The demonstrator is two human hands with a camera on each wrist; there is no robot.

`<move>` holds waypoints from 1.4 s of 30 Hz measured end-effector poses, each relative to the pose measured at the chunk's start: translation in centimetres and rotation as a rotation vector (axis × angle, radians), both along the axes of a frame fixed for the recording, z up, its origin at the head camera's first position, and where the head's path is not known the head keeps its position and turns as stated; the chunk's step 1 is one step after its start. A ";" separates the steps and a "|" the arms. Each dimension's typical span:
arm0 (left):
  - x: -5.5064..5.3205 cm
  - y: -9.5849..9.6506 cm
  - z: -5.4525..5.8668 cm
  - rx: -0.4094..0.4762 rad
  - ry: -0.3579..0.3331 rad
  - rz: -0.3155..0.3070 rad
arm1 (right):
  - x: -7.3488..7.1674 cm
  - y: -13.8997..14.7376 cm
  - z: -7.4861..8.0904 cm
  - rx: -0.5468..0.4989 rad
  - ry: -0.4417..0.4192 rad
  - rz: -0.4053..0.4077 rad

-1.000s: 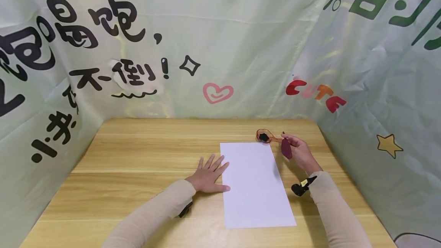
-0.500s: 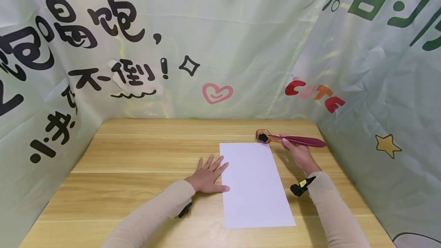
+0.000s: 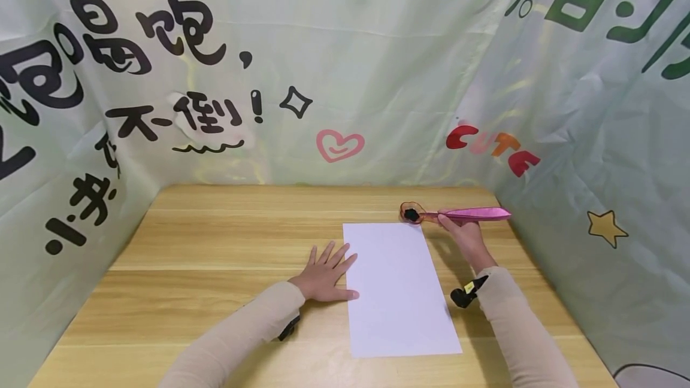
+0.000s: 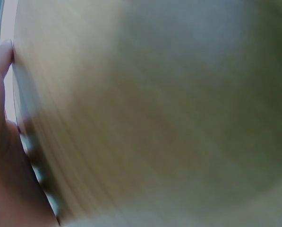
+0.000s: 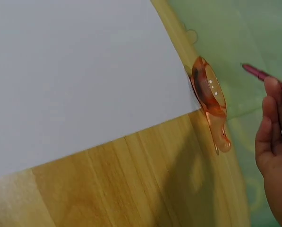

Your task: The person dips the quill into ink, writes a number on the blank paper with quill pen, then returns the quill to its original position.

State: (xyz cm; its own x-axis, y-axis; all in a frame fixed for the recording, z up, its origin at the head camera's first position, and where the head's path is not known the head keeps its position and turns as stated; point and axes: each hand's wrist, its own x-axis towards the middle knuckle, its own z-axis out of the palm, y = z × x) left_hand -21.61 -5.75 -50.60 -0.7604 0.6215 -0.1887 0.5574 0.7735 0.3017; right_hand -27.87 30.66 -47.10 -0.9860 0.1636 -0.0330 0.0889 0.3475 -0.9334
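Observation:
Flat on the table, my left hand (image 3: 322,279) has its fingers spread, with the thumb and some fingertips on the left edge of a blank white sheet of paper (image 3: 401,292). My right hand (image 3: 470,243) pinches a magenta quill pen (image 3: 482,214) with a broad feather-shaped end pointing right. Its tip (image 5: 249,69) is slim, and in the head view it reaches toward a translucent orange dish (image 5: 216,87) with a short handle. Something black lies in the dish's bowl, by the paper's far right corner. Whether tip and dish touch I cannot tell.
The wooden table (image 3: 226,226) meets pale green cloth (image 3: 399,76) at its back and both sides. Black wrist devices (image 3: 465,296) sit at both sleeves. The left wrist view is mostly blurred tabletop.
The quill pen's feather end has swung from pointing at the viewer to pointing right, then rolled to show a brighter face. The left hand, paper and dish stay put.

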 end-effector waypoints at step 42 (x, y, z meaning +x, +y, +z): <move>0.1 -0.1 0.5 -0.001 -0.010 0.005 | -2.6 -3.8 -0.3 0.404 0.072 -0.018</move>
